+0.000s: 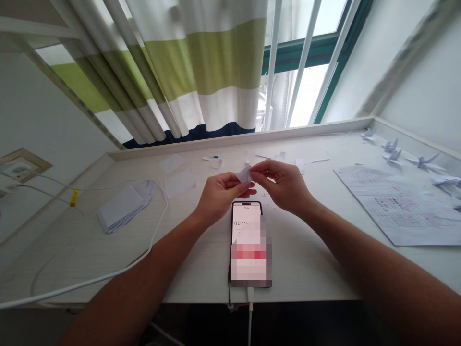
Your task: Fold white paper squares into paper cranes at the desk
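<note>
A small folded piece of white paper (244,174) is held up above the desk, just beyond the phone. My left hand (219,196) pinches its lower left side between thumb and fingers. At its right edge, my right hand (284,185) grips the paper with thumb and forefinger. Right below both hands lies a phone (248,235), its screen showing a timer and partly blurred out. How the paper is folded on the side facing away is hidden.
Left lies a stack of white paper sheets (122,209), with loose squares (180,183) beside it. A white cable (158,235) crosses over my left forearm. Right are a written sheet (399,206) and several folded paper cranes (392,153). Paper scraps (281,156) lie behind my hands.
</note>
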